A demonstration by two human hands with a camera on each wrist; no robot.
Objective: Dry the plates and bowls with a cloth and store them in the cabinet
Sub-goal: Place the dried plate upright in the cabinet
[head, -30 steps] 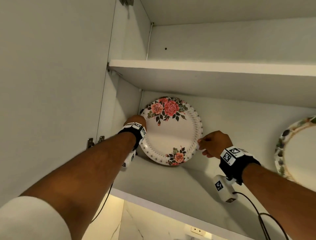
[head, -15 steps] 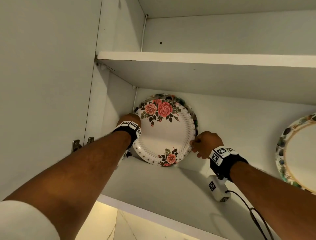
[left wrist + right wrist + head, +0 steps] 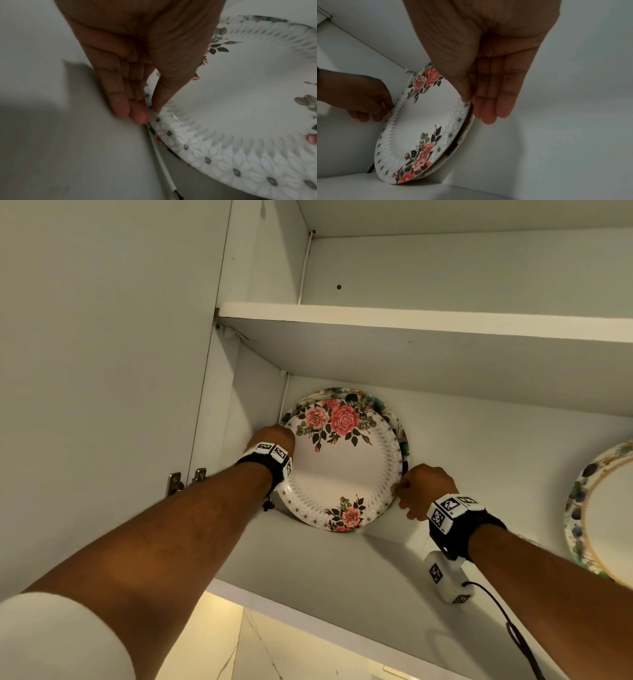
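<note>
A white plate with pink roses (image 3: 342, 470) stands on edge at the back left of the cabinet's lower shelf (image 3: 325, 570). It leans on a second plate with a dark floral rim (image 3: 401, 440) behind it. My left hand (image 3: 274, 440) pinches the rose plate's (image 3: 240, 108) left rim, thumb in front and fingers (image 3: 137, 115) behind. My right hand (image 3: 421, 487) pinches the right rim of the plate (image 3: 426, 121), thumb (image 3: 464, 97) on the front and straight fingers behind. The plate behind (image 3: 468, 129) shows as a thin edge. The left hand (image 3: 368, 100) also appears in the right wrist view.
Another floral plate (image 3: 603, 508) stands on edge at the right of the same shelf. An upper shelf (image 3: 411, 320) spans above. The open cabinet door (image 3: 102, 371) with hinges (image 3: 174, 482) is at the left. A thin white cable (image 3: 164, 169) runs down the back corner.
Both hands have moved the rose plate back and slightly left onto the plate behind, whose rim now shows above and to the right. Both hands keep their hold on the rim.
</note>
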